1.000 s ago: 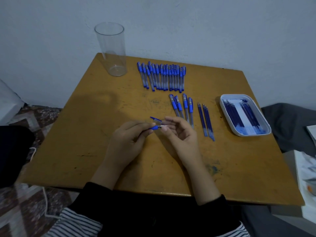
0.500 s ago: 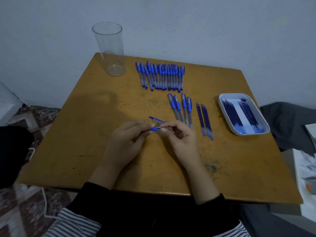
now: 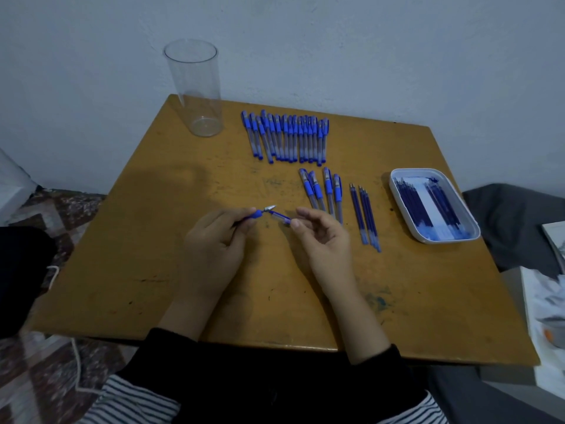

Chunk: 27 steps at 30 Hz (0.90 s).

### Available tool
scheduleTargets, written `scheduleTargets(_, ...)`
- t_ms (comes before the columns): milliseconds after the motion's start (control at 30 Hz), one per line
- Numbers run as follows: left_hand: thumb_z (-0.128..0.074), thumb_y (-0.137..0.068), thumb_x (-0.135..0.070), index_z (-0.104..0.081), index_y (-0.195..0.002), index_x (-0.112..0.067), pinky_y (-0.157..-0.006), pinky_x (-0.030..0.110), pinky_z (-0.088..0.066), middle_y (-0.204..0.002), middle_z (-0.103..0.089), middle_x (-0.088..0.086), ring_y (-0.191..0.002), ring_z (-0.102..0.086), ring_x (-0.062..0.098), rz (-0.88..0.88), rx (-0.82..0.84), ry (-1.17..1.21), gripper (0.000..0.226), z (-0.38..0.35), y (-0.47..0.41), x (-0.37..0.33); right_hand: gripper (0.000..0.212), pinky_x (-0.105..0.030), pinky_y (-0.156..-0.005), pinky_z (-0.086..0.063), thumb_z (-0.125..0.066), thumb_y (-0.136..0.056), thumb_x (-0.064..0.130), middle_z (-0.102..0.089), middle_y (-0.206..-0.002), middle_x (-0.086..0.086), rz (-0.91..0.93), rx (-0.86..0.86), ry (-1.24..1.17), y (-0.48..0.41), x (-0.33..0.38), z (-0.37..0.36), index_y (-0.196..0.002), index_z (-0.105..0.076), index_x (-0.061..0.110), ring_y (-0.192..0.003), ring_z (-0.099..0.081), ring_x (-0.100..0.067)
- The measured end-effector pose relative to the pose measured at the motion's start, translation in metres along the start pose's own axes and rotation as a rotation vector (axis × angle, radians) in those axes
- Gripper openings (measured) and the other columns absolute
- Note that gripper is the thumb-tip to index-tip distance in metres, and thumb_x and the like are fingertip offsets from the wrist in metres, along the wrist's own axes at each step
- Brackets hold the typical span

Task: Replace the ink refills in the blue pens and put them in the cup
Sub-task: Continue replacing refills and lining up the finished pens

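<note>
Your left hand (image 3: 214,243) pinched the blue grip piece (image 3: 258,214) of a pen (its silver tip pointed away from you). Your right hand (image 3: 324,240) pinched the barrel (image 3: 280,217). Both were over the table (image 3: 146,240), well apart from the cup (image 3: 195,87).

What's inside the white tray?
Dark blue ink refills lie in the white tray, in two bunches with bare white bottom between them. The bottom under the refills is covered.
</note>
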<state>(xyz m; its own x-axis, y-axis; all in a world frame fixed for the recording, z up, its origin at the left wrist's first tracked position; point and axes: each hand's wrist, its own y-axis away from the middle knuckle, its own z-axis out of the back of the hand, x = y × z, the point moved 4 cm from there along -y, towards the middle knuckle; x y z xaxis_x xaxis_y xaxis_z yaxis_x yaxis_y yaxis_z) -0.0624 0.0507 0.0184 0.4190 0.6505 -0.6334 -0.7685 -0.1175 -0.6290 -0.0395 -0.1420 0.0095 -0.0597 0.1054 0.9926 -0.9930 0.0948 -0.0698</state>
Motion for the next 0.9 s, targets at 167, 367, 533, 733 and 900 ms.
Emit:
scheduleTargets(167, -0.071, -0.094, -0.014, -0.077, -0.108, -0.015, -0.078, 0.033, -0.054, -0.102, -0.074, -0.006, -0.092, -0.066, 0.012, 0.071, -0.029, -0.09, 0.015, 0.005, -0.001, -0.003, 0.03, -0.013, -0.085, -0.05, -0.074, -0.087, 0.021, -0.068, -0.108, 0.008, 0.051, -0.005, 0.349, -0.006, -0.003, -0.01, -0.117, -0.069, 0.02, -0.098, -0.061, 0.0)
scheduleTargets(367, -0.071, -0.094, -0.012, -0.077, -0.108, -0.018, -0.081, 0.026, -0.051, -0.104, -0.073, -0.01, -0.094, -0.063, 0.005, 0.097, -0.001, -0.104, 0.017, 0.004, -0.002, -0.003, 0.024, -0.011, -0.079, -0.048, -0.075, -0.086, 0.017, -0.067, -0.1, 0.006, 0.121, -0.061, 0.504, -0.012, 0.003, -0.019, -0.11, -0.073, 0.017, -0.091, -0.059, -0.003)
scheduleTargets(533, -0.069, -0.095, -0.013, -0.076, -0.109, -0.019, -0.08, 0.029, -0.052, -0.104, -0.073, -0.011, -0.094, -0.063, 0.005, 0.116, 0.027, -0.088, 0.018, 0.003, -0.002, -0.001, 0.018, -0.002, -0.077, -0.041, -0.073, -0.087, 0.014, -0.068, -0.097, 0.006, 0.173, -0.073, 0.552, -0.011, 0.004, -0.02, -0.105, -0.075, 0.015, -0.088, -0.056, 0.0)
scheduleTargets(733, -0.067, -0.095, -0.016, -0.076, -0.11, -0.02, -0.078, 0.039, -0.056, -0.104, -0.072, -0.011, -0.094, -0.067, 0.011, 0.131, 0.052, -0.041, 0.018, 0.0, -0.001, 0.002, 0.014, -0.006, -0.079, -0.043, -0.073, -0.088, 0.014, -0.068, -0.093, 0.011, 0.232, -0.096, 0.502, -0.008, 0.004, -0.019, -0.101, -0.076, 0.017, -0.089, -0.059, 0.001)
scheduleTargets(900, -0.066, -0.095, -0.019, -0.076, -0.109, -0.02, -0.077, 0.036, -0.055, -0.102, -0.071, -0.011, -0.091, -0.065, 0.009, 0.132, 0.07, -0.031, 0.017, -0.001, -0.001, 0.001, 0.015, -0.015, -0.083, -0.05, -0.07, -0.09, 0.016, -0.069, -0.098, 0.012, 0.168, -0.108, 0.32, -0.008, 0.002, -0.012, -0.104, -0.074, 0.02, -0.096, -0.062, 0.0)
